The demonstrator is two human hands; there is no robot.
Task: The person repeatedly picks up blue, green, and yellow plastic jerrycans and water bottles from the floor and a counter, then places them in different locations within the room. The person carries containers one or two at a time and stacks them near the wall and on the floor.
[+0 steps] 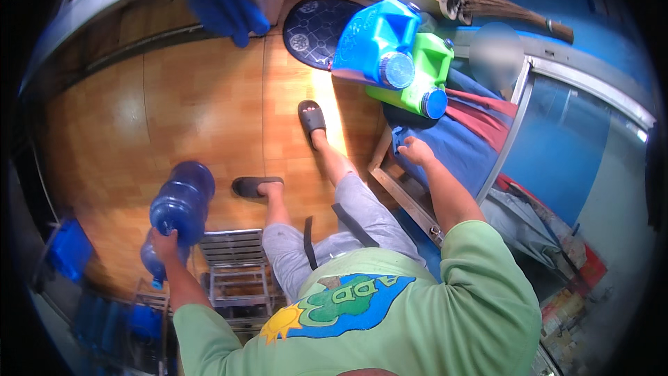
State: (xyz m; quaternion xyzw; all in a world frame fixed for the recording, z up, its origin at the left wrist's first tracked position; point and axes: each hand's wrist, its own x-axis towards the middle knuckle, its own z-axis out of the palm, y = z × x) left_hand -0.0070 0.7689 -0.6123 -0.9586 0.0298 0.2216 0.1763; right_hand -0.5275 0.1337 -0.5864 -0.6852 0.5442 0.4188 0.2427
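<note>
My left hand (165, 242) grips the neck of a large dark blue water bottle (182, 200), which hangs out to my left over the wooden floor. A second blue bottle (149, 259) shows just below and behind that hand. My right hand (415, 150) rests closed on blue cloth (452, 141) draped over a wooden ledge (410, 205) at my right. Beyond it lie a blue jerrycan (376, 42) and a green jerrycan (426, 73), both on their sides with round blue caps facing me.
A metal rack (233, 264) stands below my left arm. Blue crates (69, 247) sit at the far left. A dark oval mat (316, 28) lies ahead on the wooden floor (195, 104). A glass door with a metal frame (511, 132) is at my right.
</note>
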